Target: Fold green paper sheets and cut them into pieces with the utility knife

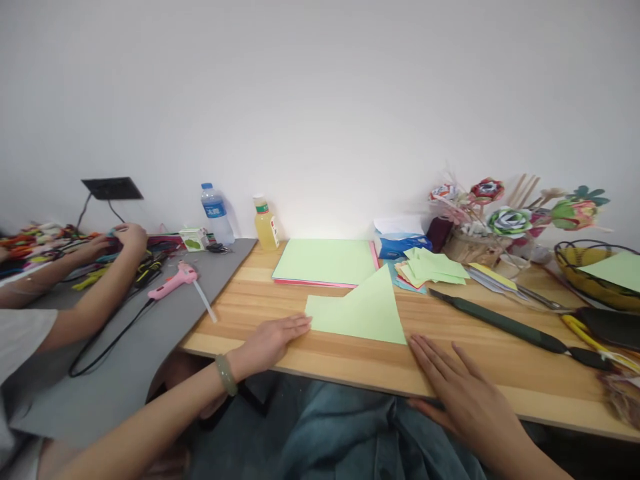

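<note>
A folded sheet of light green paper (367,310) lies near the front edge of the wooden table (345,357). Its outline rises to a point at the upper right. My left hand (273,340), with a pale green bangle (226,375) at the wrist, lies flat with its fingertips at the paper's left edge. At the lower right corner of the sheet, my right hand (463,393) rests flat on the wood, fingers stretched out and its thumb by the table edge. Behind the folded sheet is a stack of coloured paper (325,260), light green on top.
To the right lie cut paper pieces (435,267), a dark green knife-like tool (505,323), paper flowers (510,220) and a yellow basket (575,267). Bottles (267,227) stand behind. On the grey mat at left are a pink glue gun (175,280) and another person's hands (130,240).
</note>
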A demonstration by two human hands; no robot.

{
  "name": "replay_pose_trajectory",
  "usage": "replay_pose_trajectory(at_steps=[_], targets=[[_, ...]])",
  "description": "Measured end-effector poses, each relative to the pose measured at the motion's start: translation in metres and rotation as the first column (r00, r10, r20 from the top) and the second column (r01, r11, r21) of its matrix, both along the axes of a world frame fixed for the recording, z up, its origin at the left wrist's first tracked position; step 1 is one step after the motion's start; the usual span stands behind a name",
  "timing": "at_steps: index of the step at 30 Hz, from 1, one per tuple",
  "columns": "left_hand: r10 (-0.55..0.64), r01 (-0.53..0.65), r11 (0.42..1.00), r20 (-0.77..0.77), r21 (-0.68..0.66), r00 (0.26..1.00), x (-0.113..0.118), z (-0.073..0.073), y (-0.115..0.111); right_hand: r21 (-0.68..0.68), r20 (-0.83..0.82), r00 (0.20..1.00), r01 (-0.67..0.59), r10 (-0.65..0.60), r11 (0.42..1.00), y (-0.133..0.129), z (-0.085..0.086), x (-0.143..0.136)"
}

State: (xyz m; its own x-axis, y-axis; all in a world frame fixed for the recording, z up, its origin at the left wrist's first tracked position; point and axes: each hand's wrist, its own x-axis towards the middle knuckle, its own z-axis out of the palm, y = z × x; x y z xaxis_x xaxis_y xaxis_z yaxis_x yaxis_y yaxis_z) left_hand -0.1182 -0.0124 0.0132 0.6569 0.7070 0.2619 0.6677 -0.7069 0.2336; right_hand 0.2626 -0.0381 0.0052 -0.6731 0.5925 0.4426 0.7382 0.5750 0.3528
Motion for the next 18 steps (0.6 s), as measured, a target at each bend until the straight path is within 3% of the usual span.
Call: replay_pose_trajectory(at_steps=[5, 9, 13, 18], targets=[[0.078, -0.079, 0.994, 0.021, 0.077, 0.997, -0.012, -0.004, 0.001, 0.032, -0.018, 1.000, -0.015, 0.016, 0.999, 0.004, -0.001, 0.001], [0.089, -0.086, 0.992, -0.037, 0.093, 0.995, -0.009, 0.004, -0.001, 0.031, -0.105, 0.994, -0.026, 0.029, 0.999, 0.002, 0.006, -0.029], [0.157, -0.144, 0.984, -0.134, 0.105, 0.978, -0.003, 0.015, -0.009, -0.001, -0.058, 0.988, -0.143, 0.143, 0.990, 0.007, 0.001, -0.054], [0.286, -0.265, 0.953, -0.151, 0.147, 0.946, 0.000, 0.019, -0.014, -0.107, -0.065, 0.988, -0.146, 0.139, 0.984, 0.015, -0.012, -0.046]])
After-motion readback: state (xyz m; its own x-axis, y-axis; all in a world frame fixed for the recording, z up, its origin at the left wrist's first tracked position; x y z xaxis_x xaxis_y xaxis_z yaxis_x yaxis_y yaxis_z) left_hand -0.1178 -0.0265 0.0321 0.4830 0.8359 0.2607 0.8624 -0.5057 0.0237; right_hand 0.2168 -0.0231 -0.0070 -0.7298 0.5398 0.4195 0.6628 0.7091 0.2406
